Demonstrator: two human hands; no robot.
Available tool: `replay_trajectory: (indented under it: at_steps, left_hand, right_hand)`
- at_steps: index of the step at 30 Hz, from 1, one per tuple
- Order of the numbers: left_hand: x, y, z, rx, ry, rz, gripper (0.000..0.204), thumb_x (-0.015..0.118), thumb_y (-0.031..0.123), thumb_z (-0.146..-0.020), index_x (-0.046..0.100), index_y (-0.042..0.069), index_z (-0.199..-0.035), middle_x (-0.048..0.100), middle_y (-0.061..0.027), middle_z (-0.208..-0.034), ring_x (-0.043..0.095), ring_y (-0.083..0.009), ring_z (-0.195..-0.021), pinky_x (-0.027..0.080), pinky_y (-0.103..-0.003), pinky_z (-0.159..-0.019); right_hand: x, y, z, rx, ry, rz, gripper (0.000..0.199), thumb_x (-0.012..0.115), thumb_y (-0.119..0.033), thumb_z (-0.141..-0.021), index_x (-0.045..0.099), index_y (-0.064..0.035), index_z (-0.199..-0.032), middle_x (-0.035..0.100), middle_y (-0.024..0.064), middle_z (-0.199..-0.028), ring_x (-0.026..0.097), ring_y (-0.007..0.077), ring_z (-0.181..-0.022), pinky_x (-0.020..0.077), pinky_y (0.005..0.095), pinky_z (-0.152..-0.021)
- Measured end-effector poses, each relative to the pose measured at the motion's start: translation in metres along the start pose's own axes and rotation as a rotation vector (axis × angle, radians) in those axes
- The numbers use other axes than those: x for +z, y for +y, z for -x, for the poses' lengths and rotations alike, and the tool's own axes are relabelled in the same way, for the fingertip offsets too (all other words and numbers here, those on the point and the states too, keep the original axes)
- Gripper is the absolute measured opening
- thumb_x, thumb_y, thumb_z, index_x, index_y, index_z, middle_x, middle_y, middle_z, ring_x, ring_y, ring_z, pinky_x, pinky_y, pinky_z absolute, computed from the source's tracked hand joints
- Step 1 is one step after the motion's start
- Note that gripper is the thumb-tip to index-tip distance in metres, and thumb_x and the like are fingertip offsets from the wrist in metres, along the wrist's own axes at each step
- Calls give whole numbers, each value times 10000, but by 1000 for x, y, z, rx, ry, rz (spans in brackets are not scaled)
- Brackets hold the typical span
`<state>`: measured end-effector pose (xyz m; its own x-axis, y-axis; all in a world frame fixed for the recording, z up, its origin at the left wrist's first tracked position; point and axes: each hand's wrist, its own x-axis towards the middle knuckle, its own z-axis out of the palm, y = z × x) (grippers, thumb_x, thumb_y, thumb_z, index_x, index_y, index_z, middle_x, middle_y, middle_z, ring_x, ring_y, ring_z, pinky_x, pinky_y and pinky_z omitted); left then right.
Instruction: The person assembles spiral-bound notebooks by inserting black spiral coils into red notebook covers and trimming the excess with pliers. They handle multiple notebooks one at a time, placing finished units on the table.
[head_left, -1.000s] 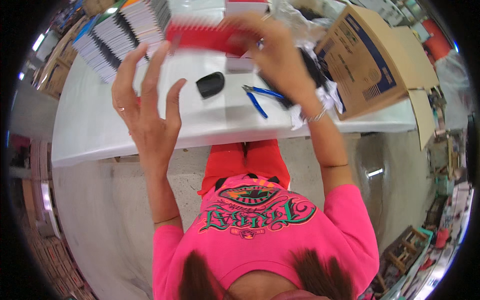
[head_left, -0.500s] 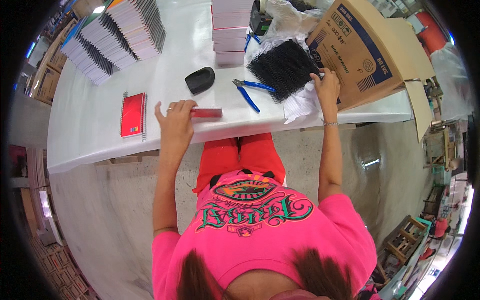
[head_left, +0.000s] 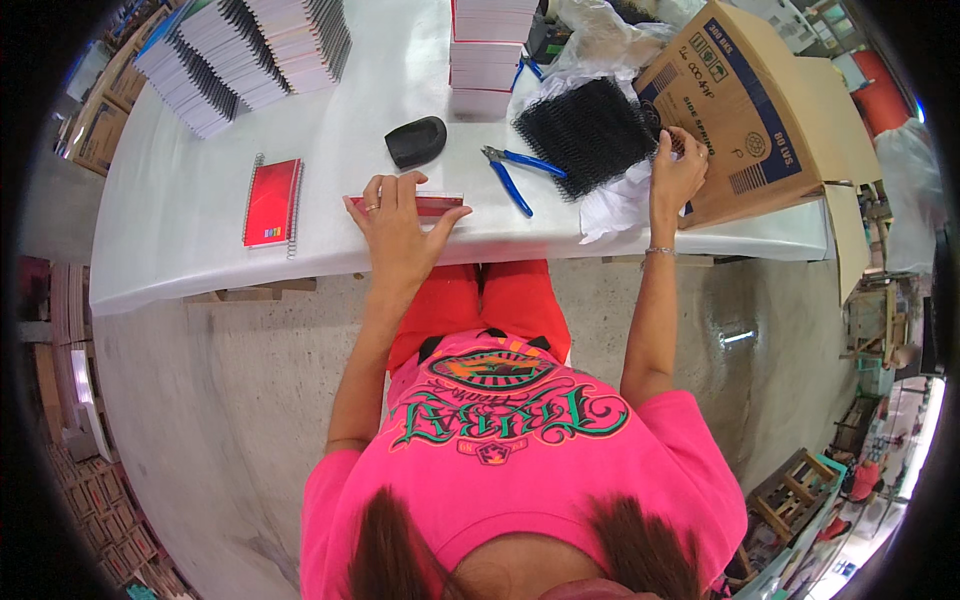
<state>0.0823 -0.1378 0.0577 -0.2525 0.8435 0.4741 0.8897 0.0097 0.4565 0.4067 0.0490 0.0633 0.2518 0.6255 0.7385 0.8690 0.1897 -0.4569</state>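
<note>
My left hand is closed over a red notebook held edge-up near the table's front edge, with my thumb at its right end and my fingers toward its left. The palm hides part of it. My right hand pinches at the right side of a pile of black spiral binding coils; a coil appears to be between the fingertips, though it shows only partly. Left of my left hand lies another red notebook with a loose-looking spiral along its right side. Blue-handled cutters rest open beside the coils.
A black curved block sits beyond my left hand. Stacks of spiral-bound notebooks stand at the far left, and a stack of unbound ones at the back. A cardboard box leans at the right, near white paper and clear plastic.
My left hand has slid right along the red notebook and now spans it from end to end. My right hand has shifted slightly right at the coils' edge. The whole view has shifted a little.
</note>
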Motion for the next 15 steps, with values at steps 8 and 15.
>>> replay_trajectory:
  at_steps: [8, 15]
  left_hand:
    - [18, 1, -3, -27, 94, -69, 573, 812, 544, -689, 592, 86, -954, 504, -92, -1020, 446, -315, -1143, 226, -673, -1040]
    - [20, 2, -2, -10, 143, -122, 516, 807, 512, -696, 593, 96, -913, 508, -78, -1020, 448, -313, -1131, 272, -667, -1010]
  right_hand:
    - [-20, -44, 2, 453, -155, -1109, 220, 726, -96, -904, 661, 38, -1065, 651, 56, -930, 619, 119, -848, 511, 235, -801]
    - [-38, -105, 24, 509, -591, -1604, 246, 628, -175, -978, 608, -14, -1164, 640, 55, -917, 625, 145, -848, 521, 278, -801]
